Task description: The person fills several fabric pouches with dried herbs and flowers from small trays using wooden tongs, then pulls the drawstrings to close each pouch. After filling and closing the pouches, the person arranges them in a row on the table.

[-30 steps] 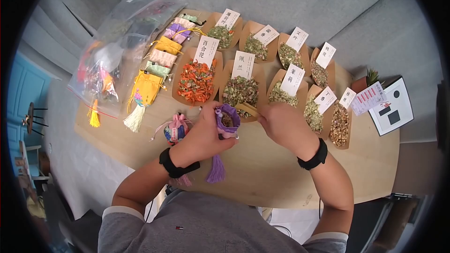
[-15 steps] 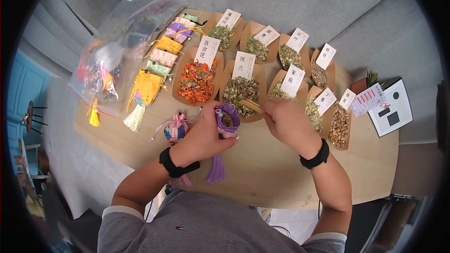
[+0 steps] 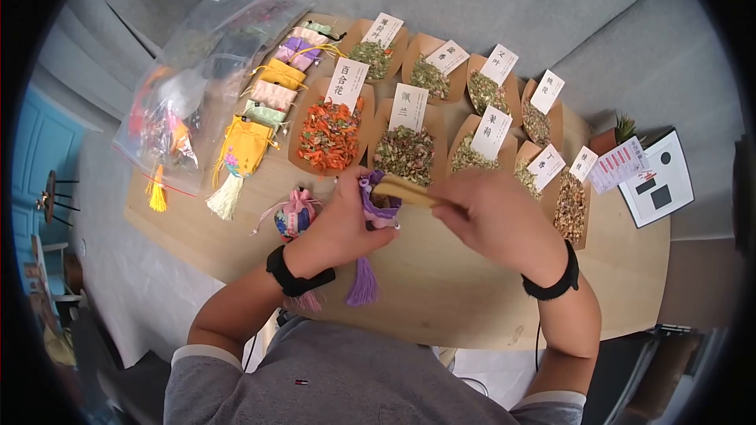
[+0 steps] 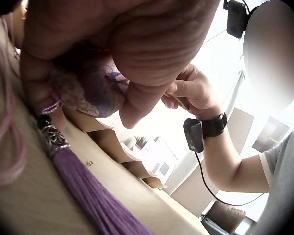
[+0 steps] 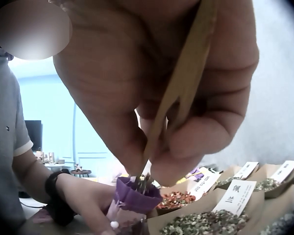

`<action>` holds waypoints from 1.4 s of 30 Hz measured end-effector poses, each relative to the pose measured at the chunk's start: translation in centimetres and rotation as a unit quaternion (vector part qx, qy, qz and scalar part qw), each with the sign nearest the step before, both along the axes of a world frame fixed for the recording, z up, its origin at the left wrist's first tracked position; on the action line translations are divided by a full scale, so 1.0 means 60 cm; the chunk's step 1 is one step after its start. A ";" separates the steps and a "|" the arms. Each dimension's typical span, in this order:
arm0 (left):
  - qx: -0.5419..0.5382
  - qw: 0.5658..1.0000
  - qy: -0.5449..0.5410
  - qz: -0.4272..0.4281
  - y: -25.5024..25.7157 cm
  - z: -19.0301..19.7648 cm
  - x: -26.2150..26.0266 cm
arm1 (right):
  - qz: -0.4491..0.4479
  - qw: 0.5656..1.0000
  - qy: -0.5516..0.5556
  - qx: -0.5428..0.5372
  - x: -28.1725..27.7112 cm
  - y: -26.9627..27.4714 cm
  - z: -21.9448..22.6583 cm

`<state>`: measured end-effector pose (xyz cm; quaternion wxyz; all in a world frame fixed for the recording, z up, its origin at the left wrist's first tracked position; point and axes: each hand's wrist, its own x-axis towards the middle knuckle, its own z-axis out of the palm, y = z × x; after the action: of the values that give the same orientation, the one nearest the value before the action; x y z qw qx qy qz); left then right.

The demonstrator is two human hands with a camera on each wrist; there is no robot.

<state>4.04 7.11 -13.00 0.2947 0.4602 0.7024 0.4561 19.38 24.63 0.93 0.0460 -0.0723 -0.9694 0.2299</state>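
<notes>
My left hand grips a small pink and purple pouch, its mouth held upward and open. From the pouch hangs a purple tassel, also seen in the left wrist view. Between thumb and fingers my right hand pinches a wooden tool, tilted down toward the pouch. In the right wrist view the lower end of the wooden tool is at the purple rim, with bits of dried herb there. A tray of green-brown herbs stands just behind the pouch.
More labelled trays stand behind and to the right, one with orange petals. A pink pouch lies left of my left hand. Farther left are a yellow pouch, several folded pouches and a clear plastic bag. A potted plant stands right.
The wooden tool has moved from the herb tray behind to the mouth of the pouch, with my right hand turning and coming nearer. My left hand has stayed nearly still.
</notes>
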 end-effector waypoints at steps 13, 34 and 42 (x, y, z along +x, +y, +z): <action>-0.015 1.000 0.000 0.001 -0.001 0.004 0.001 | -0.018 0.984 -0.083 0.159 0.008 0.024 -0.089; -0.013 1.000 -0.005 -0.003 -0.002 0.003 0.002 | -0.068 0.994 -0.037 0.084 -0.036 0.064 -0.076; -0.013 1.000 -0.004 -0.006 -0.002 0.003 -0.001 | -0.039 0.998 -0.049 0.020 -0.060 0.075 -0.106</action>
<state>3.99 6.96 -12.81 0.3061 0.4585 0.7046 0.4468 15.78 29.11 -5.43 0.0093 -0.1203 -0.9713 0.2052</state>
